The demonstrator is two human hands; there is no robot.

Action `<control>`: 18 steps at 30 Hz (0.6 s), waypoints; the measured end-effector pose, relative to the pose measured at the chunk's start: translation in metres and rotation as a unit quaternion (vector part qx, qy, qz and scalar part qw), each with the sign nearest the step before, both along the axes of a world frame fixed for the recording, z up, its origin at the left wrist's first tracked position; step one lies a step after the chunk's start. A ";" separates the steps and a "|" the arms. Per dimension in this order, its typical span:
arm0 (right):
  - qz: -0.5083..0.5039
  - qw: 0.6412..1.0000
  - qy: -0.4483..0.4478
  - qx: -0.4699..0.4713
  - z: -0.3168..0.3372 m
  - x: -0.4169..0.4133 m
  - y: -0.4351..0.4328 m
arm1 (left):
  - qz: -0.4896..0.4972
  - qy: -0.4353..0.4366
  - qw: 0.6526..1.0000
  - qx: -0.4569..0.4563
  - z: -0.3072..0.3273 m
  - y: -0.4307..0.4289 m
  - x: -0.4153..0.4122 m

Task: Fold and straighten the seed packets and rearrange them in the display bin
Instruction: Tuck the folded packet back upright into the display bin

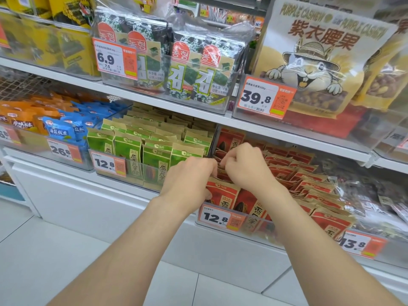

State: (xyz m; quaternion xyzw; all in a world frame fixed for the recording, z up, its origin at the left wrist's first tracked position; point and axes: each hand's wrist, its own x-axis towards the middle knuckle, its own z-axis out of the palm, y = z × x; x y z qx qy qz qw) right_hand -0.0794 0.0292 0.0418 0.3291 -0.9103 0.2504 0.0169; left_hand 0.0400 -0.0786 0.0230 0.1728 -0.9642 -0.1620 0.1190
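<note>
Both forearms (132,239) reach into the display bin (260,226), where the left hand (189,177) grips the top of the front red seed packet (223,193), likely steadying it, while the right hand (245,168), just beside, pinches the next packet (221,173) by its flap, apparently to fold it.

Matt kraft-paper seed packets (223,193); clear glossy plastic bin (258,226).

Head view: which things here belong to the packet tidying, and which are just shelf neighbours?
In the job: red seed packets, their clear display bin, left hand and right hand, both gripping packets.
Just neighbours: green seed packets (untouched), blue chestnut packets, seaweed packs, purple cashew bag.
</note>
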 end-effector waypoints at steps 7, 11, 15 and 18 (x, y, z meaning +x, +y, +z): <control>0.003 0.979 -0.037 0.201 0.004 -0.013 -0.011 | -0.002 -0.005 0.999 0.040 -0.003 0.001 -0.001; -0.010 0.977 -0.083 0.199 0.009 -0.020 -0.019 | -0.002 -0.012 0.999 0.045 -0.002 0.002 -0.001; -0.029 0.983 -0.072 0.169 0.011 -0.023 -0.030 | 0.001 -0.012 0.998 0.054 -0.001 0.001 -0.002; -0.059 0.981 -0.022 0.184 0.004 -0.027 -0.035 | 0.005 -0.009 0.999 0.052 -0.001 0.001 -0.002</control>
